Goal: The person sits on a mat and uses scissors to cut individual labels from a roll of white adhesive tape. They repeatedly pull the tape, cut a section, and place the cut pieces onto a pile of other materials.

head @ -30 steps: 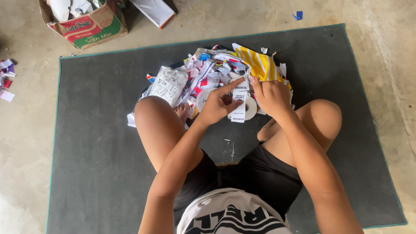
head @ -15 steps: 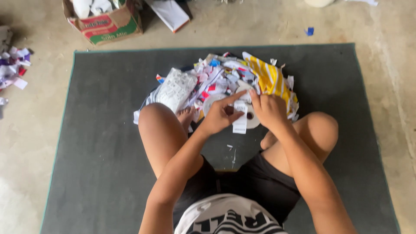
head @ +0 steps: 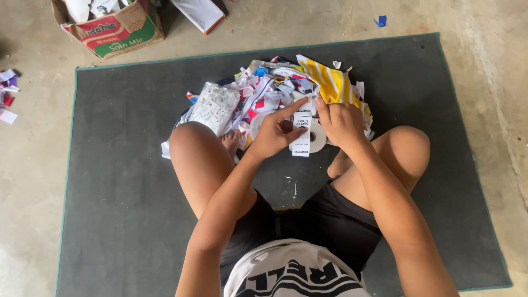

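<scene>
I sit cross-legged on a dark grey mat [head: 121, 181]. My left hand [head: 275, 132] and my right hand [head: 341, 122] together pinch a narrow white printed paper strip [head: 301, 137] that hangs down between them. Behind the strip lies a white tape roll [head: 315, 138], partly hidden by my fingers. Just beyond my hands is a pile of torn paper and wrappers [head: 264, 91], with a yellow-and-white striped piece [head: 330, 82] on its right and a white printed pack [head: 214, 107] on its left.
A cardboard box [head: 118, 27] with white items stands at the top left off the mat, a white flat packet [head: 201, 14] beside it. Paper scraps [head: 6, 96] lie on the concrete floor at the left, a blue scrap [head: 379, 21] at the top right.
The view has shifted a little; both hands stay on the strip, fingers adjusting their pinch near its top. The pile has not moved.
</scene>
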